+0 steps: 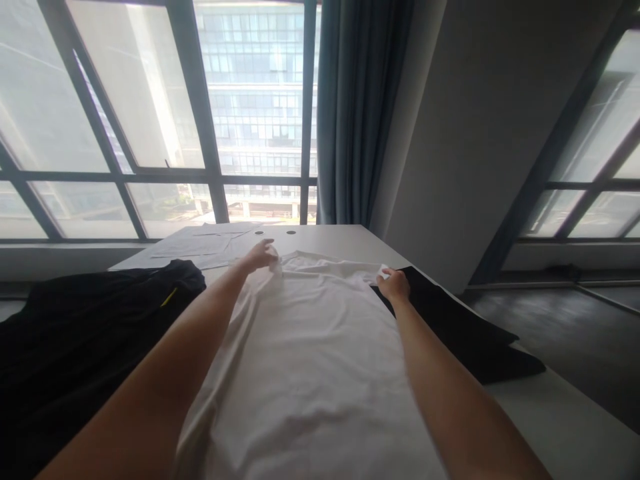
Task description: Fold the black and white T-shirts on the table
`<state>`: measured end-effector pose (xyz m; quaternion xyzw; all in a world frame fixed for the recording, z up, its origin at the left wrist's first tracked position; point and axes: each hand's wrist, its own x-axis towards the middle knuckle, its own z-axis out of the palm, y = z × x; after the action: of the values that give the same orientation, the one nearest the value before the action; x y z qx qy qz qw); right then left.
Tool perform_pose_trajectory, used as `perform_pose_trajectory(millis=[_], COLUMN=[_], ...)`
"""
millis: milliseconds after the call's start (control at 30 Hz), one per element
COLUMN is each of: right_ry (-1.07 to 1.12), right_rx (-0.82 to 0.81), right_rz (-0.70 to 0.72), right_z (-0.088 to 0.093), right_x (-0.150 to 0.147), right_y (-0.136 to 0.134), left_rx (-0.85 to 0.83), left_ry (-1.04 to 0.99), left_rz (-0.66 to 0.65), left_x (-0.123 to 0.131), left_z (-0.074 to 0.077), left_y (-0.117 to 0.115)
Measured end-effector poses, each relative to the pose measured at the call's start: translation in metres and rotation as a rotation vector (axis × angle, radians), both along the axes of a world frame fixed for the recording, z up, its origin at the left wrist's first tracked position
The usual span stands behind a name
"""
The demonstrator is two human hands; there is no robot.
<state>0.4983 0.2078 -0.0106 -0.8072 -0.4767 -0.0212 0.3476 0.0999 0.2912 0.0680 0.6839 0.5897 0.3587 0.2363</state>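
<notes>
A white T-shirt (320, 360) lies spread over the table, wrinkled across its lower part, its near end running out of the picture. At its far left corner my left hand (261, 255) pinches the cloth between thumb and fingers. My right hand (395, 285) grips the far right corner, with a bit of white fabric showing past the fingertips. Between the two hands the far edge of the shirt is stretched in soft folds. Beneath and beside the right hand lies a folded black garment (460, 327).
Dark clothing (100, 313) with a yellow strip is heaped at the left. Flat white cloth (200, 241) lies at the table's far left. The white table (330, 235) has two dark round holes near its far edge. Beyond stand windows, a blue-grey curtain (357, 113) and a pillar (445, 133).
</notes>
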Motion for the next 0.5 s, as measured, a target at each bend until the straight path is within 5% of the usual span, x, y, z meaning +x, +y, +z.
perform_pose_trajectory(millis=[200, 500], right_ry=[-0.011, 0.009], right_rx=[-0.022, 0.066], right_rz=[0.015, -0.003], right_z=[0.002, -0.002], right_x=[-0.004, -0.001], right_y=[-0.003, 0.001], left_rx=[-0.041, -0.139], left_ry=[0.44, 0.794], left_rz=[-0.136, -0.022], left_x=[-0.006, -0.065], left_z=[-0.036, -0.07], left_y=[-0.006, -0.028])
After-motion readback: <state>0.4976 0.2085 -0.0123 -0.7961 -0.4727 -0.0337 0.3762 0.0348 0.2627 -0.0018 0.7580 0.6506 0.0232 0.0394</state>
